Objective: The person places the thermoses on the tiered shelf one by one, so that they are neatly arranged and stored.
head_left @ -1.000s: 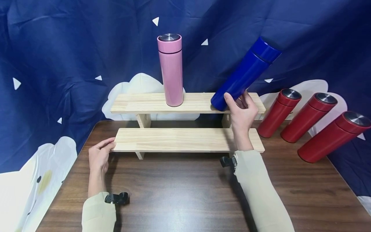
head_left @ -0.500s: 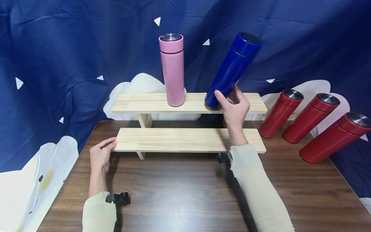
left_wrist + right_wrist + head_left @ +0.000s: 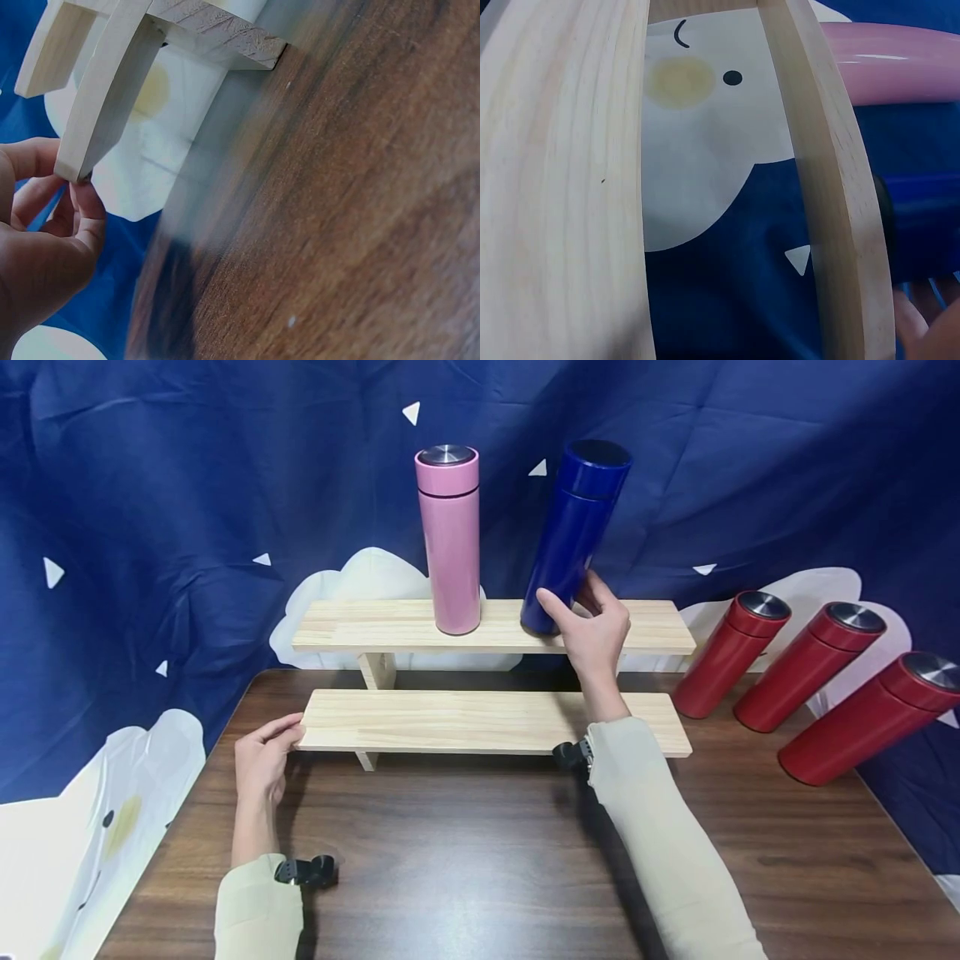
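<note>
My right hand grips a blue thermos low on its body. The thermos leans slightly right, its base at the upper board of a two-tier wooden shelf; whether it touches the board I cannot tell. A pink thermos stands upright on that board, left of the blue one. With thumb and fingers my left hand pinches the left end of the lower board. In the left wrist view the fingertips of this hand hold the board's corner from both sides. The right wrist view shows the blue thermos beside the upper board's edge.
Three red thermoses with silver lids stand at the right: a near one, a middle one and a far one. A brown wooden table lies under everything. Behind hangs a blue curtain with white patterns.
The blue thermos has moved left with my right hand and tilted closer to upright, nearer the pink thermos. My left hand stays at the lower board's end.
</note>
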Available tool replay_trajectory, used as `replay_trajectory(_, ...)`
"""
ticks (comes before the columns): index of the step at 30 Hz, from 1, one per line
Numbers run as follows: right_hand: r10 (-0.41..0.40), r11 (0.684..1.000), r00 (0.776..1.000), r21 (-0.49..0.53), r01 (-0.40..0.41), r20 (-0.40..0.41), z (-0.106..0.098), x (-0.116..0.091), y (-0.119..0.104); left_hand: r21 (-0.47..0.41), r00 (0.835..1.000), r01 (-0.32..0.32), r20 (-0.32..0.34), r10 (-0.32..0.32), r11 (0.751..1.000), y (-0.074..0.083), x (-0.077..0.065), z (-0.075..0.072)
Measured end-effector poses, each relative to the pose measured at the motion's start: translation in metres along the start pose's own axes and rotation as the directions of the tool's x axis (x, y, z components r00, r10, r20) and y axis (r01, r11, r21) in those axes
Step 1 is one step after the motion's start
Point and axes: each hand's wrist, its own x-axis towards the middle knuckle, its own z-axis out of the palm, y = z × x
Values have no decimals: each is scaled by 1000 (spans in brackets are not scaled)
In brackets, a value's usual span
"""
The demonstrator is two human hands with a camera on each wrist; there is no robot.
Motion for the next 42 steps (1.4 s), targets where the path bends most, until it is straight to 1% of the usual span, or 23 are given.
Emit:
replay_trajectory(10,18,999,999,-35,-16,47,9,4,8,-13,1000,-2,8,3,1000,-1,1,-1)
replay_trajectory(16,33,998,999,-51,-31,35,11,4,12,-19,1000,-25,16,25,1000,-2,1,1)
replay_trajectory(20,30,998,999,-52,-29,25,12,6,12,-32,1000,-25,14,25,999,-3,1,2)
replay_trajectory(23,28,998,999,-54,-26,35,14,7,11,-40,1000,-15,15,16,999,-3,2,2)
replay_trajectory(29,26,998,998,-66,-22,59,18,8,10,-46,1000,1,-6,-1,999,-3,2,0)
replay_trajectory(35,16,997,998,-75,-12,58,18,7,10,-53,1000,7,-3,-7,999,-2,2,0)
replay_trajectory(42,10,997,998,-78,-5,63,16,6,10,-33,1000,13,-2,-14,999,0,1,0)
